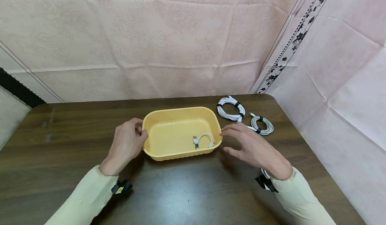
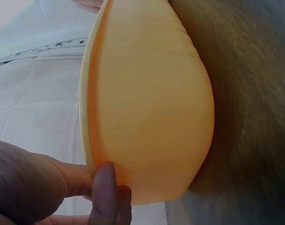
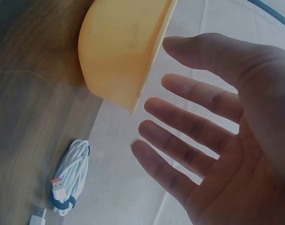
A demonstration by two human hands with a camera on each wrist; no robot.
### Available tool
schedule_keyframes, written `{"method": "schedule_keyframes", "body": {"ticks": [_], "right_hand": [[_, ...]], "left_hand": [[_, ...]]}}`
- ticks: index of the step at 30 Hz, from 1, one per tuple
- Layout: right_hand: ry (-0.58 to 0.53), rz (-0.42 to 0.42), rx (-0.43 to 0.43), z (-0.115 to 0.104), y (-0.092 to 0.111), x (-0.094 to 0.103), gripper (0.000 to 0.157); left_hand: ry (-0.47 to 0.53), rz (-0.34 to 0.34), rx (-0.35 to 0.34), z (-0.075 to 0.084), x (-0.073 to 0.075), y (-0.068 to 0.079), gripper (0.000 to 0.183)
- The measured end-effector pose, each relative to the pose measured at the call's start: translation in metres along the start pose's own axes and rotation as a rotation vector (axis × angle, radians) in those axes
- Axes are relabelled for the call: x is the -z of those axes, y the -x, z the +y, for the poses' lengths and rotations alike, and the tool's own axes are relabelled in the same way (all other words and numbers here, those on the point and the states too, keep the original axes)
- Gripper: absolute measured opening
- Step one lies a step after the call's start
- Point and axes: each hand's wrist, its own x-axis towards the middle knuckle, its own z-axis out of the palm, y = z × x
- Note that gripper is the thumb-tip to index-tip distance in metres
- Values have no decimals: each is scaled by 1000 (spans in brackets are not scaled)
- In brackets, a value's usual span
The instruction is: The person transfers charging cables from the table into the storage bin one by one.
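Observation:
A yellow plastic basket (image 1: 169, 154) stands on the brown table. Inside it, near the front right corner, lies a short white USB cable (image 1: 204, 136). My left hand (image 1: 128, 141) pinches the basket's left rim; in the left wrist view the thumb (image 2: 105, 192) lies against the outer wall. At the basket's right end, my right hand (image 1: 248, 144) has its fingers extended and spread. The right wrist view shows that palm (image 3: 245, 159) holding nothing, the fingertips close to the rim. Whether any of them touches it, I cannot tell.
Behind the right hand lie a larger coiled white cable (image 1: 221, 111) and a smaller coiled cable (image 1: 268, 127), both strapped with black ties. A pale patterned cloth (image 1: 169, 44) hangs behind the wooden table (image 1: 75, 128) and along its right side.

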Motion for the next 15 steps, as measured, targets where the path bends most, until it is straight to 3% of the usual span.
{"method": "schedule_keyframes", "body": {"ticks": [15], "right_hand": [[8, -5, -9, 2, 4, 0, 41]], "left_hand": [[0, -9, 9, 1, 1, 0, 40]]}}
